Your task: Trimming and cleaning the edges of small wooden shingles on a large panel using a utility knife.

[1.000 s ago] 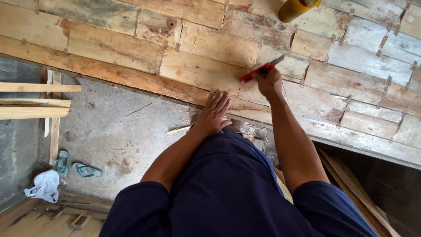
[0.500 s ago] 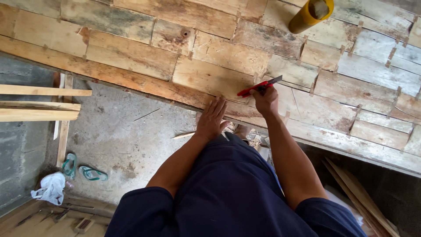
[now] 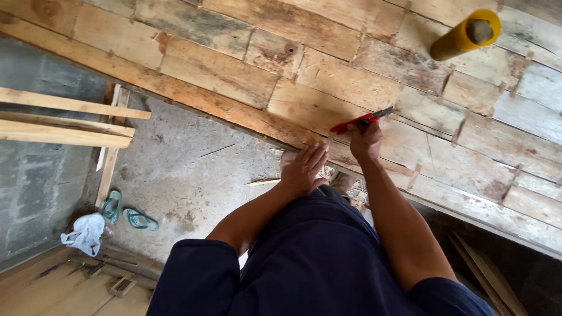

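Head view looks straight down on the right hand [image 3: 364, 142], whose fingers are curled shut around a red-handled tool [image 3: 358, 121] with a dark tip; whether it is a knife or a marker cannot be told. The tool lies slanted across the weathered plank surface [image 3: 328, 76], its dark end pointing up and to the right of the hand. Just to the left of the tool, the left hand [image 3: 303, 168] lies flat and open, fingers spread, palm pressed down on the long edge board [image 3: 193, 96] that borders the planks; it holds nothing. Both bare forearms run down from the hands to dark blue short sleeves and dark blue clothing [image 3: 316, 257]. Well above and right of the tool, a yellow tube [image 3: 463, 36] stands on the planks. Left of and below the tool, past the edge board, lies a grey concrete floor [image 3: 175, 169] with loose wooden battens [image 3: 64, 120], a pair of green sandals [image 3: 126, 212] and a crumpled white bag [image 3: 85, 233].
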